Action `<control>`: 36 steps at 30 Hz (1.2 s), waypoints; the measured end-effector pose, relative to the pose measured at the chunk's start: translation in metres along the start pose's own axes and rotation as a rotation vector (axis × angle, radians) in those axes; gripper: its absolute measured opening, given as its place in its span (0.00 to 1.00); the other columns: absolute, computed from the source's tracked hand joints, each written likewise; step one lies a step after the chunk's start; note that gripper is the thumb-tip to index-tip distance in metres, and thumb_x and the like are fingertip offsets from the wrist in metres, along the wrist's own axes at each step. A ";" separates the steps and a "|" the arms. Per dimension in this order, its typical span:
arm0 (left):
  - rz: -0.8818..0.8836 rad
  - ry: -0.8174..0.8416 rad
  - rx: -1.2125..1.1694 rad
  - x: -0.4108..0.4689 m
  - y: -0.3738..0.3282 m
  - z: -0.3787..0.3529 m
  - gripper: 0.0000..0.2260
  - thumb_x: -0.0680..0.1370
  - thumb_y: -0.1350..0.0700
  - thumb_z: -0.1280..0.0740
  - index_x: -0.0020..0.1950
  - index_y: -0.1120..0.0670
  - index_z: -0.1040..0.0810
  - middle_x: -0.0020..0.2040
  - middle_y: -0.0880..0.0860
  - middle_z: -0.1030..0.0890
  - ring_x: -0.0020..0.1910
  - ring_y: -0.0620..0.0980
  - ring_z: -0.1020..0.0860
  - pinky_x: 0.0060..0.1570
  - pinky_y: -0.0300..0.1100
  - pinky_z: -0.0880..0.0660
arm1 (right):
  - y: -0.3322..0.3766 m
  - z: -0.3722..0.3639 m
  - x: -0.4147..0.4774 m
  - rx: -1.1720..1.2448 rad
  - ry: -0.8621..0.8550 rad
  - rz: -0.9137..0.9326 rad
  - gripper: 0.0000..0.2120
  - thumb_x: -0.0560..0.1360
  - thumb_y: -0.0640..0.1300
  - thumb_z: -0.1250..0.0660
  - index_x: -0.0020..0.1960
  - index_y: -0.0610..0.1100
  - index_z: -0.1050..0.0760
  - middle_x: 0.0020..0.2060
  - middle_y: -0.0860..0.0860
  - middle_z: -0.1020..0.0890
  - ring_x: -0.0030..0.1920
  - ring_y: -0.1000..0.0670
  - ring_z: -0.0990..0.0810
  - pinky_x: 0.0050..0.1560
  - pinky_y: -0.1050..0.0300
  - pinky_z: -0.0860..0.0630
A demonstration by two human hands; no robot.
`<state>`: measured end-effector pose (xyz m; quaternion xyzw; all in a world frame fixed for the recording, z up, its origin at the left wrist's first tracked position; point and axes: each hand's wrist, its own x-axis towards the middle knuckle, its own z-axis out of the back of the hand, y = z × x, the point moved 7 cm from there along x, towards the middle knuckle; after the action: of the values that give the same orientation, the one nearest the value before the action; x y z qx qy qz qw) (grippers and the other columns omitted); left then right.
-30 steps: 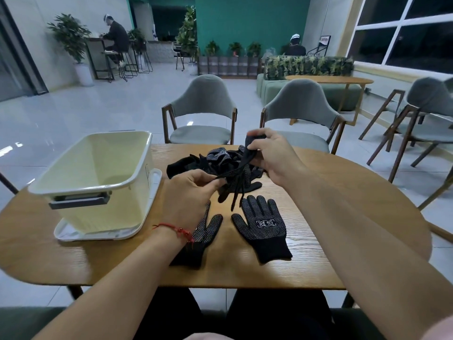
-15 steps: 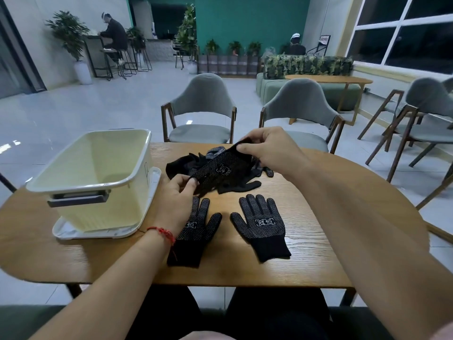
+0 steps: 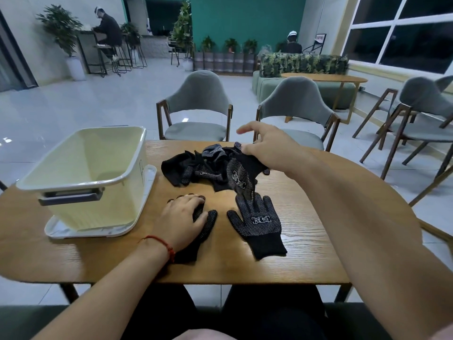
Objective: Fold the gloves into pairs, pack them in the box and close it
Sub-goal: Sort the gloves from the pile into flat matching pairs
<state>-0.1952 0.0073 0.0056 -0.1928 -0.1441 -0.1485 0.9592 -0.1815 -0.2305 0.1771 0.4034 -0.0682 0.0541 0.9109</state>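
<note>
Head view, left hand (image 3: 182, 217): fingers straight, pressed flat on near glove (image 3: 208, 223), beside box (image 3: 81, 173).
Right hand (image 3: 269, 148): thumb and lower fingers pinch lifted glove (image 3: 239, 176); index finger raised straight.
Lifted glove: hangs below those fingers, beside glove pile (image 3: 196, 168), tips over flat glove (image 3: 257, 224).

Box (image 3: 93, 173) stands on what appears to be its lid (image 3: 58, 231). Right of box — glove pile (image 3: 203, 168) farther, flat gloves (image 3: 257, 224) nearer.
</note>
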 end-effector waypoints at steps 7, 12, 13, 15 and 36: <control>-0.024 -0.014 -0.018 -0.005 -0.002 0.003 0.18 0.83 0.44 0.35 0.71 0.47 0.20 0.72 0.46 0.22 0.73 0.46 0.28 0.74 0.46 0.33 | 0.003 -0.002 -0.016 0.515 0.174 -0.091 0.14 0.82 0.34 0.37 0.59 0.40 0.15 0.49 0.44 0.12 0.42 0.46 0.11 0.38 0.58 0.17; -0.014 -0.039 -0.002 -0.006 -0.001 0.006 0.18 0.83 0.43 0.35 0.71 0.47 0.20 0.73 0.47 0.23 0.74 0.47 0.28 0.73 0.46 0.32 | 0.002 0.009 -0.021 0.398 0.148 0.023 0.19 0.75 0.29 0.28 0.61 0.47 0.17 0.51 0.48 0.11 0.48 0.47 0.12 0.46 0.51 0.15; -0.019 -0.039 0.009 -0.006 -0.002 0.006 0.18 0.83 0.43 0.36 0.71 0.46 0.20 0.73 0.47 0.23 0.74 0.47 0.28 0.73 0.46 0.33 | 0.002 0.012 -0.022 0.329 0.106 0.054 0.17 0.73 0.33 0.24 0.57 0.49 0.16 0.48 0.47 0.11 0.44 0.46 0.13 0.44 0.47 0.16; -0.025 -0.024 0.007 -0.004 -0.003 0.005 0.19 0.83 0.42 0.37 0.71 0.46 0.21 0.73 0.46 0.22 0.74 0.46 0.29 0.74 0.45 0.34 | 0.000 0.016 -0.024 0.227 0.018 0.097 0.10 0.71 0.42 0.19 0.50 0.50 0.15 0.39 0.49 0.13 0.35 0.44 0.18 0.37 0.39 0.20; -0.005 -0.046 -0.037 -0.003 0.003 0.000 0.16 0.82 0.46 0.33 0.68 0.46 0.19 0.71 0.46 0.21 0.73 0.46 0.27 0.72 0.46 0.33 | -0.049 0.014 -0.025 0.368 -0.083 0.141 0.08 0.79 0.38 0.29 0.52 0.49 0.15 0.43 0.50 0.13 0.44 0.49 0.16 0.51 0.43 0.17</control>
<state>-0.1965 0.0107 0.0033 -0.2135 -0.1636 -0.1490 0.9516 -0.2001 -0.2752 0.1465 0.5589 -0.1228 0.1127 0.8123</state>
